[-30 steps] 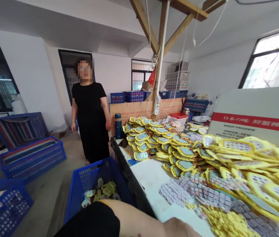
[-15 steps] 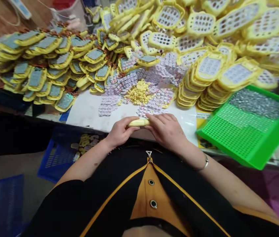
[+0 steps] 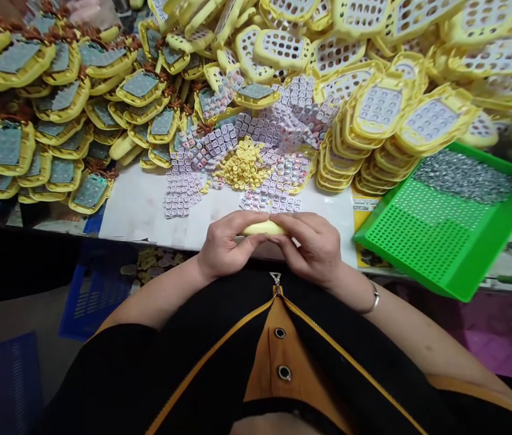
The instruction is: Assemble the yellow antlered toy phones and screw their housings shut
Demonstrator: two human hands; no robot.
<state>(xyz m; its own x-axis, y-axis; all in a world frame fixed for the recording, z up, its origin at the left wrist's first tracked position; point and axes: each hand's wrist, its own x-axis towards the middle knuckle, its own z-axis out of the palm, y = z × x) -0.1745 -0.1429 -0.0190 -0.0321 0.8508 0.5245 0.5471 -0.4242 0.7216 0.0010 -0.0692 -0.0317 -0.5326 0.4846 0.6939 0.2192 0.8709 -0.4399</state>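
Yellow casing [image 3: 264, 228] is pinched by left fingers [image 3: 247, 244] and right fingers [image 3: 294, 225]; tabletop edge [image 3: 151, 234] has room leftward.

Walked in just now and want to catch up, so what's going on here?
Someone's left hand and right hand together hold a pale yellow piece at the near edge of a white work surface. Just beyond lies a heap of small yellow parts among pale keypad-like pieces. Yellow casings with grey panels are piled to the left; stacked yellow casings and a green tray holding silvery bits are to the right.
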